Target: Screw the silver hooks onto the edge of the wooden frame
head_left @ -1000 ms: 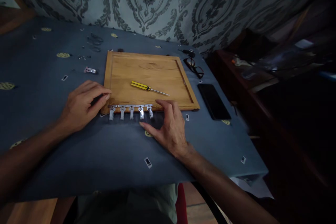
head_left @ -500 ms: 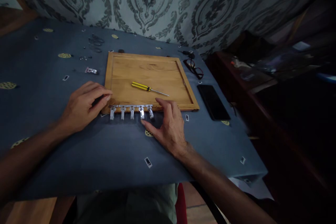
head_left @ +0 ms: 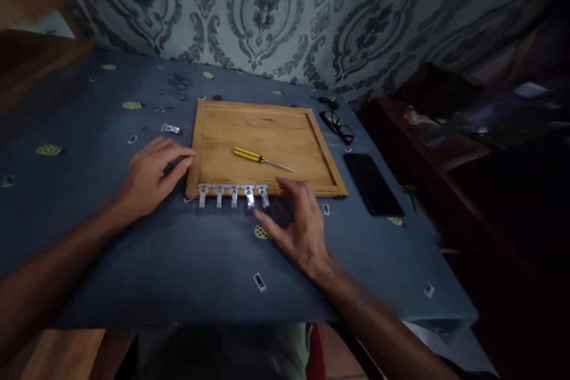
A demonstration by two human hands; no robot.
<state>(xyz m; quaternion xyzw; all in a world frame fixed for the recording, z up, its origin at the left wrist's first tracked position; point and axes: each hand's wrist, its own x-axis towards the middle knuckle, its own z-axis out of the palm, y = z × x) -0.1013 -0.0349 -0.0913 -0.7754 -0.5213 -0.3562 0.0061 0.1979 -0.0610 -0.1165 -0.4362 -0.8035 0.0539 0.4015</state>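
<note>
A framed wooden panel (head_left: pixel 262 127) lies flat on the cloth. Along its near edge several silver metal hinges (head_left: pixel 234 193) sit side by side, their arms hanging over the rim. A yellow-handled screwdriver (head_left: pixel 249 155) rests on the panel, its shaft pointing right. At the panel's left edge is my left hand (head_left: pixel 154 175), fingers stretched and thumb a little apart, fingertips at the frame; it holds nothing visible. My right hand (head_left: pixel 300 222) is open beside the rightmost hinges, thumb and fingers apart, with nothing between them.
Another hinge (head_left: pixel 171 129) lies left of the panel, with small screws (head_left: pixel 162 109) behind it. On the right are a black phone (head_left: pixel 373 184), eyeglasses (head_left: pixel 337 126) and keys (head_left: pixel 329 101). A patterned curtain (head_left: pixel 267 12) hangs behind the table.
The view has shifted, so everything appears lower and further right. Relative to the hinges, my right hand has eased slightly right. My left hand stays by the panel's left edge.
</note>
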